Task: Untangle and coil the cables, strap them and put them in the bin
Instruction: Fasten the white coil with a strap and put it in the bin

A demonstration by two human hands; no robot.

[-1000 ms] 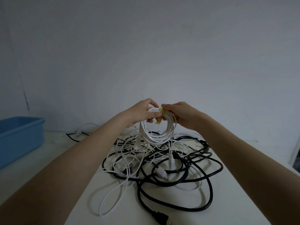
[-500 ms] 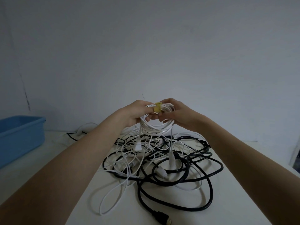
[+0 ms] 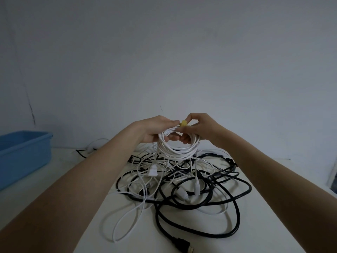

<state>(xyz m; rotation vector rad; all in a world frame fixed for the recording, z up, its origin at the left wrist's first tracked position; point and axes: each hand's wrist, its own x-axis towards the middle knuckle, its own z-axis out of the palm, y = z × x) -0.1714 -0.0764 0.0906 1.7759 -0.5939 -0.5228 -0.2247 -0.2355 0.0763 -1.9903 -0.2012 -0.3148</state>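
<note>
— What have you got in your hands?

— A coil of thin white cable, held up above the table. My left hand grips its left side, fingers curled through the loop. My right hand holds the right side and pinches a small yellow strap at the top of the coil, thumb and fingertips closed on it.

— And the strap, is it round the coil?

— It sits on the top strands, between my two hands; whether it is fully wrapped I cannot tell.

— Where is everything else?

— Under the coil, a tangle of loose black and white cables lies on the white table, a black plug at the near edge. The blue plastic bin stands well off to my left, on the table by the wall.
</note>
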